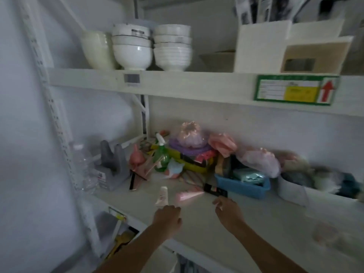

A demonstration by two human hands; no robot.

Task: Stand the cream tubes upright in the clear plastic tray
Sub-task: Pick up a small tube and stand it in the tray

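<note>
White cream tube and pink cream tube lying flat on shelf, near each other.

A: what kind of place is this?
B: stockroom or shop back room, not a home. White metal rack upright with slotted holes, white shelf board above.
A: evidence?
B: barcode tag on the shelf edge, green-framed location label with a red arrow. Stacked white bowls like stock, boxes beside them.
A: lower shelf?
B: mixed goods: green spray bottle, bagged items, blue bin. Blurry, text unreadable.
</note>
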